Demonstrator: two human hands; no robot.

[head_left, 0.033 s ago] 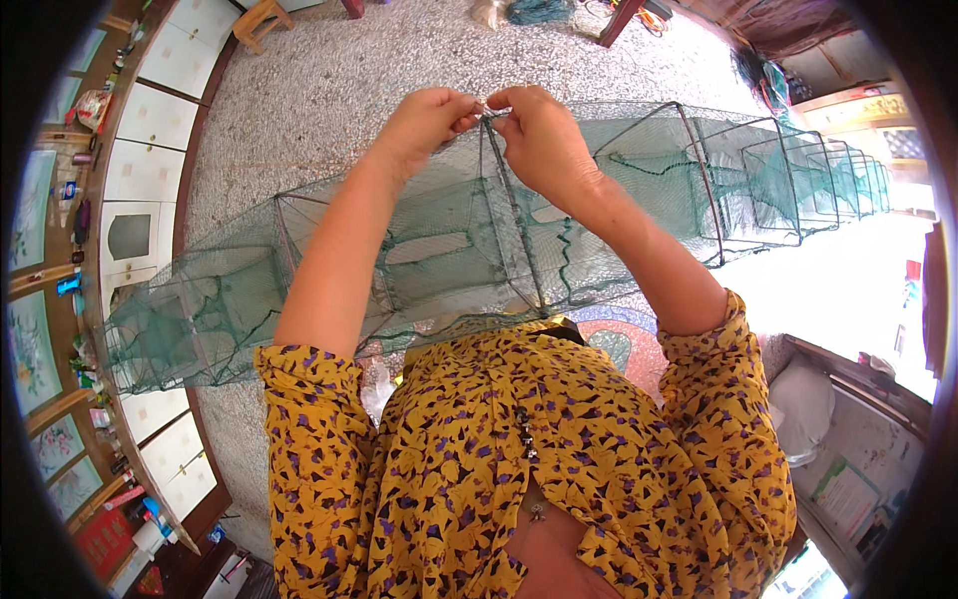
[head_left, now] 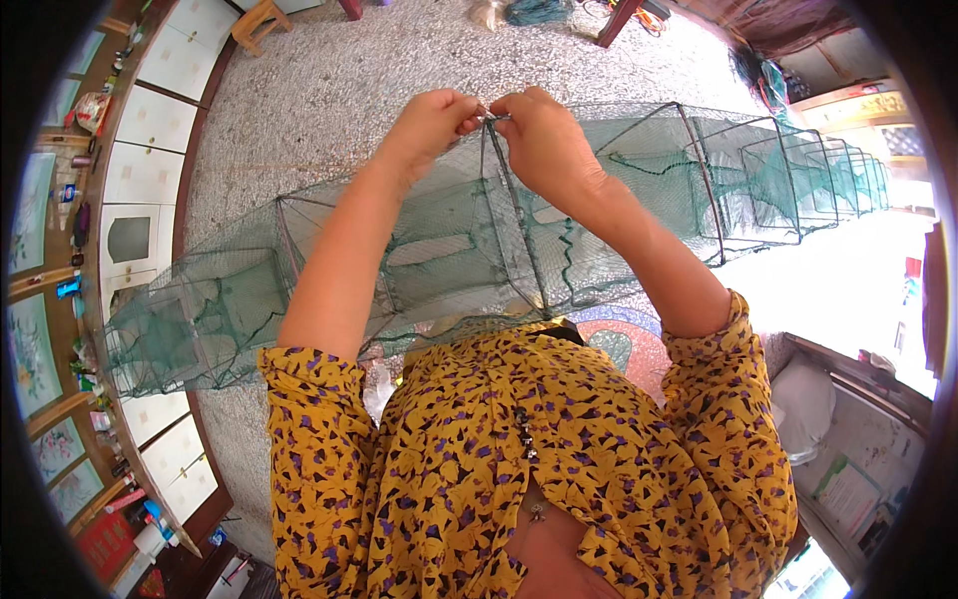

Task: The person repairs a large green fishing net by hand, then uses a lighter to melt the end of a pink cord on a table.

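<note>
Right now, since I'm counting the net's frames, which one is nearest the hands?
The dark frame whose top corner sits between the left hand and right hand; the other frames stand farther along the net, to either side.

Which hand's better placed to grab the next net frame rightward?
Right, likely: the right hand is nearer that frame; the left hand, at the top edge of the net, would have to reach past the other.
</note>
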